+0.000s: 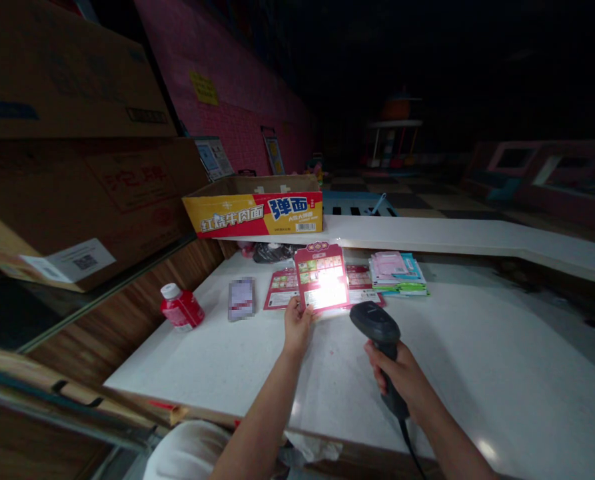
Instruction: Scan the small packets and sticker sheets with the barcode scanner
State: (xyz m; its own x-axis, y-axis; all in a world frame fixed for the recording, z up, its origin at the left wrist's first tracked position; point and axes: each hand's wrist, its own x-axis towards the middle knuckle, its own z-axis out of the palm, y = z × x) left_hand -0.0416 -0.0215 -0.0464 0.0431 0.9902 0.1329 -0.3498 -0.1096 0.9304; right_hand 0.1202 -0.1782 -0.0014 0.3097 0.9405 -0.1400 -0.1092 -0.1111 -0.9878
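My left hand point(298, 327) pinches the lower left corner of a red-edged printed card point(310, 267), holding it tilted up above the counter. A bright patch of light falls on the card's lower right. In my right hand point(394, 373) is a black corded barcode scanner point(376, 323), its head turned toward the card. Behind the held card, similar red packets lie flat on the counter, one showing on the left point(280, 291) and one on the right point(361, 283). To their right sits a stack of colourful packets point(398, 272).
On the white counter point(202, 370) stand a red bottle with a white cap point(182, 308) and a phone point(242, 298). A yellow and red noodle carton point(257, 217) rests on the raised ledge point(427, 233). Large cardboard boxes point(142, 180) are stacked at left.
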